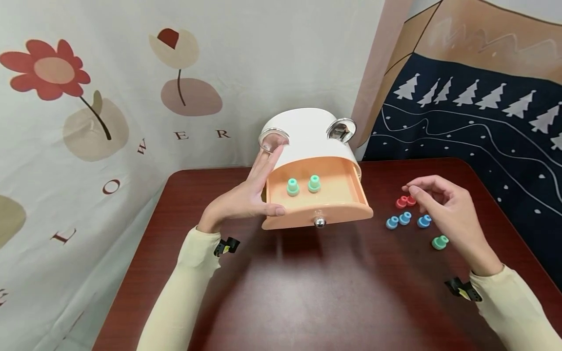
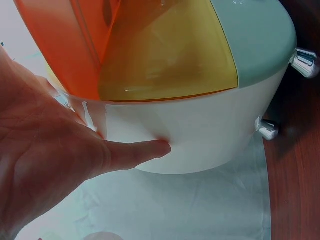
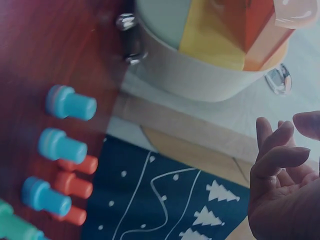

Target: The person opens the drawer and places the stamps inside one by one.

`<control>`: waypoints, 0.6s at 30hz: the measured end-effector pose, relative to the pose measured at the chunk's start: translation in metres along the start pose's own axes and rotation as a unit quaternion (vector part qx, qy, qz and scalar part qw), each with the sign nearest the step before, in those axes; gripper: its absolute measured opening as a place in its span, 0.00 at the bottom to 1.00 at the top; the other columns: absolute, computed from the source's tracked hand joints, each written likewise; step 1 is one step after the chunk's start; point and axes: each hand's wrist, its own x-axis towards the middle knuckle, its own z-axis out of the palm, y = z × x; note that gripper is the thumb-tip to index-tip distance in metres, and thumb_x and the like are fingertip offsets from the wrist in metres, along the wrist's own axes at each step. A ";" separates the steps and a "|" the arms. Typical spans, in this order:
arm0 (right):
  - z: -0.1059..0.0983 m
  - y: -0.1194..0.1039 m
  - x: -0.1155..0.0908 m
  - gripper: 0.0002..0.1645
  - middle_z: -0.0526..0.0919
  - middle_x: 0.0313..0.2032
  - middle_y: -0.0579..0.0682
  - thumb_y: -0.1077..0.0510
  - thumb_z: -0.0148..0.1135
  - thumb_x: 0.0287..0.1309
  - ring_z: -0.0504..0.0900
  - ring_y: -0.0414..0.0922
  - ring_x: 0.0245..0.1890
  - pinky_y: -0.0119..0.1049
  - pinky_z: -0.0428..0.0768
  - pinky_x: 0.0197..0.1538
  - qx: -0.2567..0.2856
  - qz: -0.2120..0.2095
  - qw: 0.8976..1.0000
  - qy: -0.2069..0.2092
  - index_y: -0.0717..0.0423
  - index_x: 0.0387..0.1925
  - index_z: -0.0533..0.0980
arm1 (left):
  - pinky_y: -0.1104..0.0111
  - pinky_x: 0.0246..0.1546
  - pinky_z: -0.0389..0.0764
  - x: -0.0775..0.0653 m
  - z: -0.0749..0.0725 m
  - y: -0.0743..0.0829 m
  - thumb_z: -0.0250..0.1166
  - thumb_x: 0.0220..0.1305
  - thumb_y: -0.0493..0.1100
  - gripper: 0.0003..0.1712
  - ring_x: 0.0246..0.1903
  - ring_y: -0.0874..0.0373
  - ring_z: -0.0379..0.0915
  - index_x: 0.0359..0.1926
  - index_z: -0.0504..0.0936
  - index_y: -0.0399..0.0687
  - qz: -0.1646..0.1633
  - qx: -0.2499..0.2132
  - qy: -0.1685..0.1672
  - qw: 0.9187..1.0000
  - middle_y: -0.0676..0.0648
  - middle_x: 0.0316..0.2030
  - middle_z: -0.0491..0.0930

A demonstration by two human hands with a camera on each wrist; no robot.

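Observation:
A small white rounded cabinet (image 1: pixel 307 126) stands at the table's back, its top orange drawer (image 1: pixel 316 214) pulled out. Two green pegs (image 1: pixel 313 184) stand inside that drawer. My left hand (image 1: pixel 246 197) rests on the cabinet's left side with fingers extended. In the left wrist view the thumb (image 2: pixel 135 154) lies against the white wall, below yellow and green fronts. My right hand (image 1: pixel 448 204) hovers over the loose pegs at the right, fingertips just above the red pegs (image 1: pixel 401 202). In the right wrist view its fingers (image 3: pixel 282 155) are loosely bent with nothing between them.
Several blue pegs (image 1: pixel 405 218) and a green peg (image 1: pixel 440 242) stand on the dark red table (image 1: pixel 281 302) near my right hand. Silver ring handles (image 1: pixel 341 130) stick out from the cabinet's top. Printed cloths (image 1: pixel 461 117) hang behind the table.

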 end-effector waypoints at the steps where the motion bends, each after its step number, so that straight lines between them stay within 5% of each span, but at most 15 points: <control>1: -0.001 0.003 -0.002 0.14 0.90 0.49 0.41 0.54 0.67 0.79 0.83 0.40 0.37 0.26 0.81 0.35 -0.002 0.004 1.000 0.001 0.55 0.58 0.85 | 0.38 0.80 0.39 -0.001 0.000 0.000 0.65 0.50 0.92 0.82 0.82 0.60 0.10 0.89 0.27 0.69 -0.005 0.000 -0.001 1.000 0.58 0.86 0.24; 18: -0.021 0.049 -0.033 0.15 0.86 0.34 0.34 0.48 0.70 0.77 0.79 0.37 0.32 0.27 0.77 0.31 -0.056 0.097 0.993 0.022 0.54 0.52 0.85 | 0.38 0.80 0.36 0.000 -0.003 -0.001 0.63 0.47 0.94 0.83 0.82 0.58 0.10 0.89 0.28 0.70 -0.021 0.005 -0.008 1.000 0.57 0.86 0.24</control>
